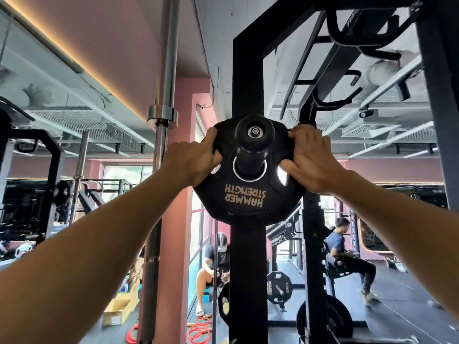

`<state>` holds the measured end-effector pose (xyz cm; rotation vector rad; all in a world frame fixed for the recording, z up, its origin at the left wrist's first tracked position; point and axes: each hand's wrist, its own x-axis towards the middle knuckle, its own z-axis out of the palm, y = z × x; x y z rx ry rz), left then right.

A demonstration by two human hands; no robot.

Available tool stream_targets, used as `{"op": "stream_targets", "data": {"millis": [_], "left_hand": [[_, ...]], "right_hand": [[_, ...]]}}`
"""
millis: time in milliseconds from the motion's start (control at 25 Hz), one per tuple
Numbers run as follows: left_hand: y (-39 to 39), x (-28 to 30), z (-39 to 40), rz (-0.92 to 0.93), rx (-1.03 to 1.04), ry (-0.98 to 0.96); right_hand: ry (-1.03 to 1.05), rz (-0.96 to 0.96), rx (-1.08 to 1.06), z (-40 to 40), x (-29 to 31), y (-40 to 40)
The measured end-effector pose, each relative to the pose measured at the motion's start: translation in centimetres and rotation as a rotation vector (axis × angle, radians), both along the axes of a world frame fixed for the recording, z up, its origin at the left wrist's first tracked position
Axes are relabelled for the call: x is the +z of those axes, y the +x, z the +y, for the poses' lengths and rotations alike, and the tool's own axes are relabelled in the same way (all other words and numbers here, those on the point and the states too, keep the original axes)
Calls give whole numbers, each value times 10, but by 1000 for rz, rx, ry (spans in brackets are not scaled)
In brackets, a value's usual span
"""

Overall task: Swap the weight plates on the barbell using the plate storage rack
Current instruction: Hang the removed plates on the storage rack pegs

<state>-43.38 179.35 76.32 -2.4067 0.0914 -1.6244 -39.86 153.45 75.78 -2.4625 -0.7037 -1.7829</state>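
Overhead, pink walls and a lit ceiling strip; dark floor below. We log one black plate (246, 194), gold upside-down "HAMMER STRENGTH" lettering, threaded on one peg (251, 145) of the black rack post (247, 78). Our left hand (196, 160) and right hand (310, 160) grip its opposite edges. One upright bar (164, 83) stands left; two seated people behind.

The weight plate (244, 194) looks like matt black rubber with a bright metal ring at its hole. The storage peg (252, 142) is glossy black. The upright barbell (162, 115) is polished chrome.
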Motion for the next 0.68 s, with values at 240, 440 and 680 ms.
{"op": "stream_targets", "data": {"millis": [240, 440, 680], "left_hand": [[2, -7, -4, 86, -147, -137], [-12, -34, -10, 98, -270, -270], [-44, -99, -14, 351, -187, -308]], "right_hand": [[85, 80, -63, 8, -6, -7], [274, 264, 41, 14, -34, -18], [176, 620, 28, -6, -96, -53]]}}
